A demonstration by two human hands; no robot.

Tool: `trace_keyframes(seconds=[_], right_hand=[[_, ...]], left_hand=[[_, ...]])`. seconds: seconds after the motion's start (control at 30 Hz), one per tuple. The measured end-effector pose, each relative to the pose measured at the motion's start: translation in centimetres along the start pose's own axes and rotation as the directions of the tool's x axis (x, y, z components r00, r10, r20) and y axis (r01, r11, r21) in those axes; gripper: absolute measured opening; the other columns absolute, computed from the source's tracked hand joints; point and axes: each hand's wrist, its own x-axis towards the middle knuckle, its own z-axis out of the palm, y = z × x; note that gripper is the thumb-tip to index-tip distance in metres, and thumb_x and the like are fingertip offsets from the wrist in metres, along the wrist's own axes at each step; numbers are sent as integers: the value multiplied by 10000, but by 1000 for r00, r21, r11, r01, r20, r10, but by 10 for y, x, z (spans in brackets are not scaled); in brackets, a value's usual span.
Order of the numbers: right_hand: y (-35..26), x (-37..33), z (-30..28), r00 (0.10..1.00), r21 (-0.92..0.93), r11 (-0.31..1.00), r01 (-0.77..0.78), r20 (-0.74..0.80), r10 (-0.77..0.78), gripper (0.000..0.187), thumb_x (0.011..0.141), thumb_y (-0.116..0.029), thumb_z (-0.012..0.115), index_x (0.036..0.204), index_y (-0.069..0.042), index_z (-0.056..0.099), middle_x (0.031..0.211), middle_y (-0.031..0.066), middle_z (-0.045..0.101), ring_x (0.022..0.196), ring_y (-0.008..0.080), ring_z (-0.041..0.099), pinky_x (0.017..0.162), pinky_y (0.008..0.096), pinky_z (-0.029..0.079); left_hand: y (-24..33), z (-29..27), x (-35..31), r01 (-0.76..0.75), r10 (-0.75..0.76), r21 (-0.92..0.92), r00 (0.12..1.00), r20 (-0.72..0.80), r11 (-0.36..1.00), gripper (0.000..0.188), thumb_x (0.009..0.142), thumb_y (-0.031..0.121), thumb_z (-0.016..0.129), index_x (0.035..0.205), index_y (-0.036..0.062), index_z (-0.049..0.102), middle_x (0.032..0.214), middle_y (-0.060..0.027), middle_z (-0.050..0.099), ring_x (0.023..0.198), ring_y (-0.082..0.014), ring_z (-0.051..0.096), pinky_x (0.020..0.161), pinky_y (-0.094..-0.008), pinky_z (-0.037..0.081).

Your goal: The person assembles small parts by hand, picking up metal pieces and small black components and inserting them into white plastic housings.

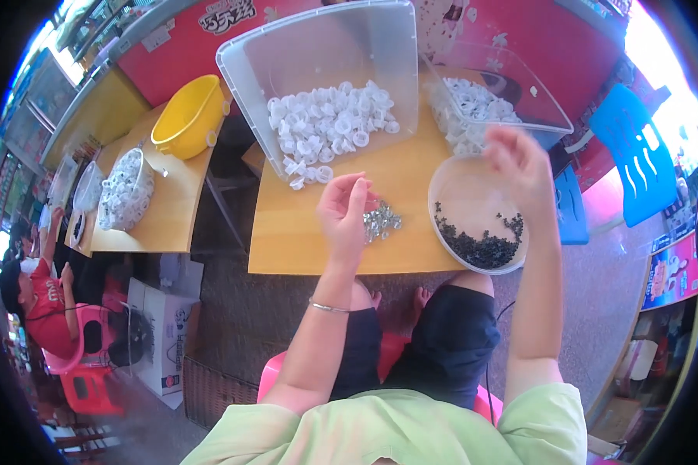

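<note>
My left hand (343,208) is raised over the table, thumb and fingers pinched together; whatever they hold is too small to make out. Just beside it lies a small heap of shiny silver metal pieces (384,222). Motion smears my right hand (517,157), which is up between a round white bowl (461,186) and a clear plastic box (547,116); its fingers look bent, but their hold does not show. Small black parts (485,249) gather along the bowl's near side. White plastic ring-like caps (329,120) spill from a tipped translucent bin (318,50), and similar white pieces (473,105) fill the clear box.
All this stands on a wooden table (287,232). On another table at left are a yellow tub (186,116) and a basin of white pieces (128,190). A person in red (50,302) sits beyond a cardboard box (159,333). Blue chairs (636,155) stand at right.
</note>
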Motion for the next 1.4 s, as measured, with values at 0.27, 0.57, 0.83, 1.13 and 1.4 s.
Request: trace_keyframes(seconds=[0.27, 0.57, 0.83, 1.13, 1.4], right_hand=[[-16, -98, -79, 954, -123, 992, -41, -299, 3, 148, 892, -85, 528, 981, -15, 623, 827, 32, 617, 698, 71, 562, 650, 204, 469], [11, -175, -124, 936, -262, 907, -330, -217, 278, 167, 899, -168, 538, 916, -20, 614, 745, 4, 587, 636, 57, 517, 568, 198, 417], [66, -210, -54, 621, -300, 778, -552, 475, 623, 141, 824, -137, 614, 893, -14, 627, 769, 48, 642, 676, 107, 598, 605, 247, 491], [98, -159, 42, -80, -450, 614, -648, 842, 533, 266, 848, -272, 608, 1006, -58, 602, 782, 61, 662, 632, 116, 636, 573, 236, 512], [83, -174, 41, 196, -387, 778, -495, 823, 534, 222, 831, -190, 631, 988, -35, 604, 771, 50, 650, 642, 95, 614, 573, 231, 492]], left_hand=[[33, -101, 28, -275, 310, 638, 949, 60, 720, 173, 832, 104, 615, 972, 10, 575, 867, -42, 605, 769, -125, 582, 665, -254, 473], [9, -199, 30, -100, 184, 995, 978, 102, -20, 500, 793, 323, 629, 1208, 99, 463, 1183, -173, 475, 1058, -315, 509, 885, -400, 421], [16, -167, 23, 23, 47, 999, 999, -21, -40, 453, 857, 332, 539, 1224, 88, 435, 1192, -176, 477, 1053, -350, 518, 828, -416, 450], [22, -168, 12, -64, 79, 998, 995, 66, -27, 439, 836, 243, 569, 1205, 40, 446, 1173, -181, 488, 1056, -353, 511, 838, -401, 450], [17, -172, 18, -58, 113, 997, 992, 62, -41, 430, 836, 283, 561, 1187, 59, 456, 1181, -164, 492, 1025, -341, 535, 807, -412, 470]])
